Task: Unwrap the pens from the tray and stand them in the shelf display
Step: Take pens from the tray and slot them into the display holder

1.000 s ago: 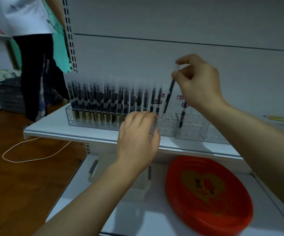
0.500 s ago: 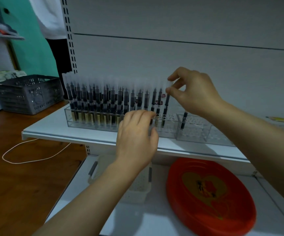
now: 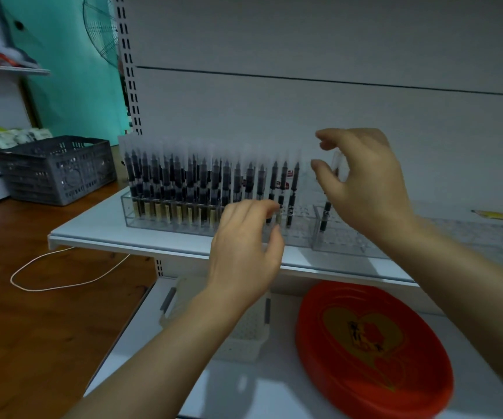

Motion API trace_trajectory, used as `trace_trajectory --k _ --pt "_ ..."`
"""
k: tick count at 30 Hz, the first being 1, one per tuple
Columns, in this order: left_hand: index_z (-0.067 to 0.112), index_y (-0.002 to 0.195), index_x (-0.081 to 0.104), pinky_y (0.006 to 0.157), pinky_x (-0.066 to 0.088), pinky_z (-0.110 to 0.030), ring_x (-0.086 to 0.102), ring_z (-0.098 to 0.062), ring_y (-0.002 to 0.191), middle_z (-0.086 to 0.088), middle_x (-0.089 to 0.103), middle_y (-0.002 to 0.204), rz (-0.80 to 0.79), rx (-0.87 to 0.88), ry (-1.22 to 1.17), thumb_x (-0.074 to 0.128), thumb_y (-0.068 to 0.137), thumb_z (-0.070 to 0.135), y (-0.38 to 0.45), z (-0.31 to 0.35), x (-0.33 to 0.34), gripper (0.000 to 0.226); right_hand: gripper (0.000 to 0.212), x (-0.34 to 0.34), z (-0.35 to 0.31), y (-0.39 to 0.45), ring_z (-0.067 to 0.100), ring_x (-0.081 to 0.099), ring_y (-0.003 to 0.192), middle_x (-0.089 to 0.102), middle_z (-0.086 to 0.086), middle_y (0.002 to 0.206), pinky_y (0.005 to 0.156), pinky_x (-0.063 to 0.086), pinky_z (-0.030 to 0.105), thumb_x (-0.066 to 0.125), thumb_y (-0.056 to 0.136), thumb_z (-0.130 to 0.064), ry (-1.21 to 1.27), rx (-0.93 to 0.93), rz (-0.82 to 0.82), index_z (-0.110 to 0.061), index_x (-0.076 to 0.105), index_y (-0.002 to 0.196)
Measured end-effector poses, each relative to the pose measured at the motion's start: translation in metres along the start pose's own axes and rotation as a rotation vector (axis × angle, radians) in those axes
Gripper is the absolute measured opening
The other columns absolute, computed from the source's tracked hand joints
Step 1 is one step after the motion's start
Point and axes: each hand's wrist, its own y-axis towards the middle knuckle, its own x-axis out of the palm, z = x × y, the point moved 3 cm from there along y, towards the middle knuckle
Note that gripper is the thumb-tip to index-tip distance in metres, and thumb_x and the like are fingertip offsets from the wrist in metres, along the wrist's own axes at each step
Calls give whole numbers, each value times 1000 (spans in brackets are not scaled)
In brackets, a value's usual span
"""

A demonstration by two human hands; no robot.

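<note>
White shop shelf [image 3: 99,234] carrying clear pen displays.
Upright black pens [image 3: 202,182] fill the left display [image 3: 132,213]; one pen [image 3: 324,214] stands in the right display [image 3: 347,243]. Left hand [image 3: 244,252] rests against the display front, fingers loosely bent, holding nothing; right hand [image 3: 365,182] hovers half-open. Red tray [image 3: 371,349] lies below.

Black pens [image 3: 202,189] upright in clear display [image 3: 159,219], red tray [image 3: 374,352] below
</note>
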Motion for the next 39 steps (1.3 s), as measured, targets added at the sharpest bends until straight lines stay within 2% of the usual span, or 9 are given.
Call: trace_trajectory --k 3,6,11,20,27,29,32,36,39 --pt "18 118 63 75 46 -19 55 -5 94 11 60 103 -18 -51 -138 60 95 20 -8 11 -6 24 29 -7 -14 -25 21 59 99 69 1 102 84 39 22 67 94 -22 46 3 76 -11 66 121" --pt "19 112 64 67 48 -21 59 -11 83 10 62 92 -36 -147 -296 63 96 20 -22 19 -12 16 24 -11 -32 -58 10 56 77 65 -2 90 70 43 18 68 93 -16 203 42 103 -10 67 117" --pt "21 93 66 64 48 -22 62 -14 74 6 65 79 -140 -264 -380 62 94 29 -76 9 -10 8 23 3 -55 -139 4 52 71 61 -7 87 70 40 7 68 92 -15 333 135 -23 -12 69 114" --pt "26 112 61 83 51 -26 59 -1 95 12 64 99 -636 -471 -258 61 96 33 -217 -48 24 17 33 60 -51 -305 -6 54 75 60 -18 95 70 43 16 56 96 -41 387 291 -656 -23 66 122" --pt "28 123 56 92 50 -33 58 -6 104 11 61 115 -1015 -454 -137 58 95 41 -293 -70 39 31 40 75 -48 -403 13 60 111 65 -8 121 91 51 31 53 98 -40 296 232 -1095 -26 57 135" --pt "29 121 58 93 51 -35 60 -8 103 9 63 113 -1127 -448 -136 58 94 40 -305 -72 45 29 34 79 -51 -417 15 59 113 65 -5 122 92 49 32 54 98 -39 269 204 -1197 -25 59 128" --pt "23 127 57 96 50 -34 60 -17 110 1 64 121 -1316 -498 -130 55 100 31 -321 -72 54 29 16 86 -62 -431 19 60 98 64 1 107 79 48 34 54 97 -36 242 160 -1360 -21 57 103" --pt "19 133 51 89 47 -34 57 -21 107 -4 59 124 -1476 -493 -61 49 104 29 -335 -73 58 31 22 90 -81 -451 25 54 104 55 7 114 75 38 33 57 97 -35 215 60 -1530 -17 55 108" --pt "17 125 51 78 39 -31 49 -18 92 -5 56 112 -1558 -454 -40 48 104 28 -346 -76 58 23 33 92 -85 -462 25 54 105 52 6 118 82 48 37 60 96 -37 198 66 -1578 -17 54 121"
